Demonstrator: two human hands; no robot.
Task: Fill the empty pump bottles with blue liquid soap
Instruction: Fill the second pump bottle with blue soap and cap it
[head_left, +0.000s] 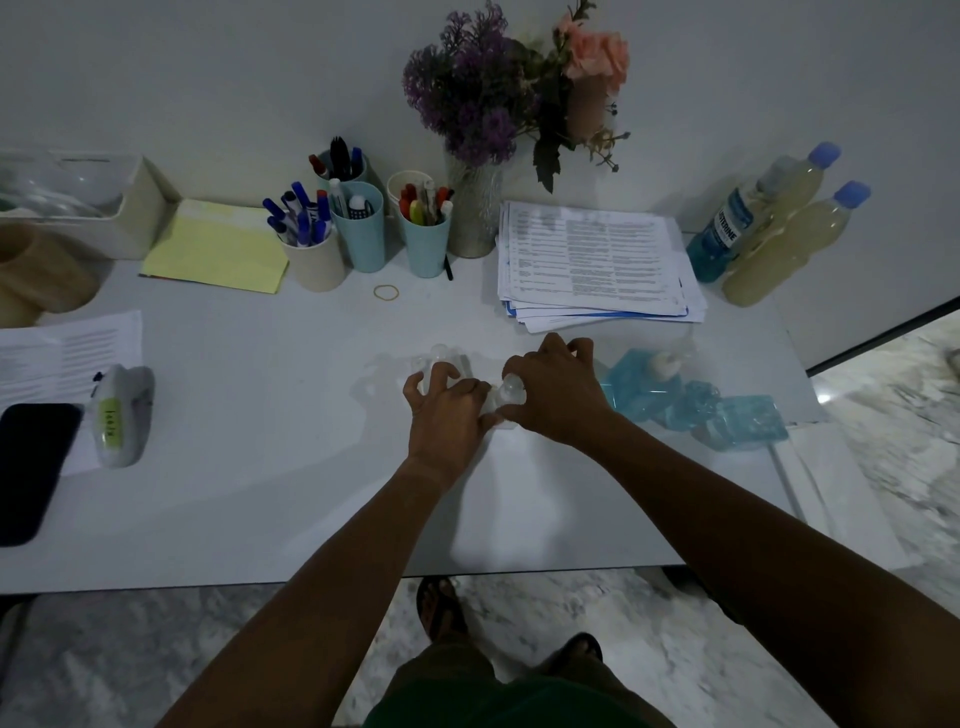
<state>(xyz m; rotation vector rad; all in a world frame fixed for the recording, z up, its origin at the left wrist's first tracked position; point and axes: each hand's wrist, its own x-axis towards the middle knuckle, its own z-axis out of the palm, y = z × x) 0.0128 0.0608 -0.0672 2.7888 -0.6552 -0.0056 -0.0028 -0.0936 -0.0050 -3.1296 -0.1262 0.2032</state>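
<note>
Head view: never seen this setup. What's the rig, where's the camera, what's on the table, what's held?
There is no machine here: a person works with two bare hands. The one picture comes from a camera worn on the head, looking forward and down, so both arms reach in from the bottom.

The left hand curls its fingers round a clear bottle. The right hand grips a clear pump top beside it. The light is too dim to tell whether both parts belong to one bottle.

On the white table, blue soap containers sit to the right. Farther back are cups of pens, a vase of flowers, a paper stack and a mouthwash bottle.
</note>
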